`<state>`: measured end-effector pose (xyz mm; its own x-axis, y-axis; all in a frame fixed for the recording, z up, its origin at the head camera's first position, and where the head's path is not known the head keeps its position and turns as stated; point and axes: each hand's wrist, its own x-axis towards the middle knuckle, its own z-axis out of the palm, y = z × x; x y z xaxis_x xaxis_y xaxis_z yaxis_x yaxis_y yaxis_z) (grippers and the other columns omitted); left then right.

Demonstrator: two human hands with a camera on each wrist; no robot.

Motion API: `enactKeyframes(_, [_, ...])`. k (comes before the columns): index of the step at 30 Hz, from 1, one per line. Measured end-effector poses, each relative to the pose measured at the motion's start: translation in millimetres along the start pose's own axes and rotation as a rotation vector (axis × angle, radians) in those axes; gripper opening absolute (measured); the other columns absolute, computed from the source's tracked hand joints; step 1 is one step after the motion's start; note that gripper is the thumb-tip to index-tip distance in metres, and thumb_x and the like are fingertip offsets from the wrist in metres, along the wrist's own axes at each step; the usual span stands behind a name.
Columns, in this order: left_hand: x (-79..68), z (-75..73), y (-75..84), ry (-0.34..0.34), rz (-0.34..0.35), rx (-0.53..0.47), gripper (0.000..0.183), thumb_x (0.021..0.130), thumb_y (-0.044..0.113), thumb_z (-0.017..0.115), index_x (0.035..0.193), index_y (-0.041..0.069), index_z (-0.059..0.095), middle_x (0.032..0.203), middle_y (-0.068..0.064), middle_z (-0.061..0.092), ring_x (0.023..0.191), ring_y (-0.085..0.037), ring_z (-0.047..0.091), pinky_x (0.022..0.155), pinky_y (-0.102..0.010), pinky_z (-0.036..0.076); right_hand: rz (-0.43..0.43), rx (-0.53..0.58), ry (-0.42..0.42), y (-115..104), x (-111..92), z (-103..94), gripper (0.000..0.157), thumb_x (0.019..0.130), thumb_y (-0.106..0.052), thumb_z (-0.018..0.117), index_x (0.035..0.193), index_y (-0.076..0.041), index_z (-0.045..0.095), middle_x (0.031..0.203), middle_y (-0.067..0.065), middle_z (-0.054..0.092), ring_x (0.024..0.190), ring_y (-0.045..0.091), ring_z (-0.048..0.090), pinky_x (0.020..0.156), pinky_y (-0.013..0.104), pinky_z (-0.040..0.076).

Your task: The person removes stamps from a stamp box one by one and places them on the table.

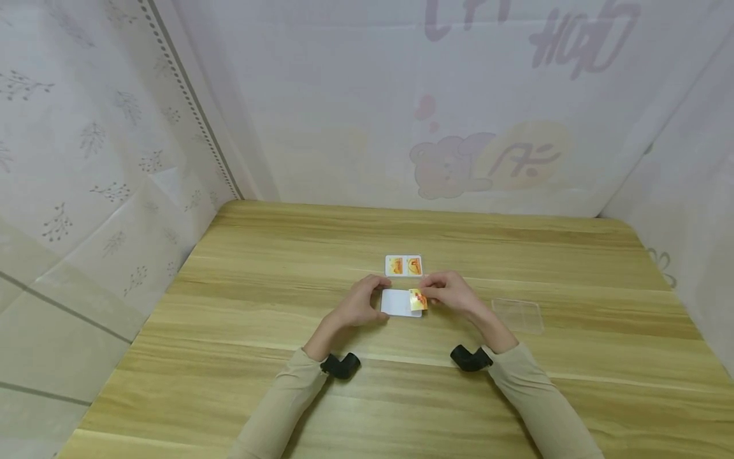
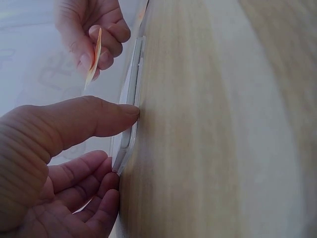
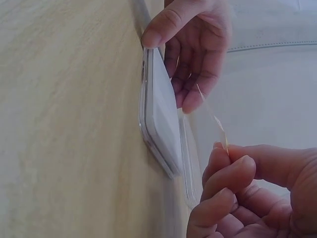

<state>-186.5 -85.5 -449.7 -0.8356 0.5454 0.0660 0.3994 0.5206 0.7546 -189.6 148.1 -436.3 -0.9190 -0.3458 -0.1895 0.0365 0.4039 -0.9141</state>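
your wooden table spreads wide and smooth-grained, and dead centre sits the white card stack in its clear tray, your left hand pinching its 9 o'clock edge. your right hand pinches the orange card at the stack's 3 o'clock corner: light, thin, glossy, bendy, so i'd hold it by the edges. a picture card lies at 12 o'clock, a clear lid at 3.

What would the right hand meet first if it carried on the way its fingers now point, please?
Probably the white card stack that the left hand steadies: the right hand, pinching an orange card, points leftward across it. Depth is uncertain.
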Motion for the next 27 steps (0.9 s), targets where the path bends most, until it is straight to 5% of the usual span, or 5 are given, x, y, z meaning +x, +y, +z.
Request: enactKeyframes(27, [-0.2, 0.9, -0.2, 0.016, 0.019, 0.011, 0.058, 0.066, -0.004, 0.079, 0.117, -0.009, 0.053, 0.116, -0.019, 0.056, 0.108, -0.031, 0.053, 0.096, -0.041, 0.044, 0.006, -0.043, 0.053, 9.5, -12.4, -19.6, 0.017, 0.089, -0.003, 0.06, 0.098, 0.01, 0.065, 0.074, 0.004, 0.06, 0.062, 0.012, 0.05, 0.053, 0.021, 0.043])
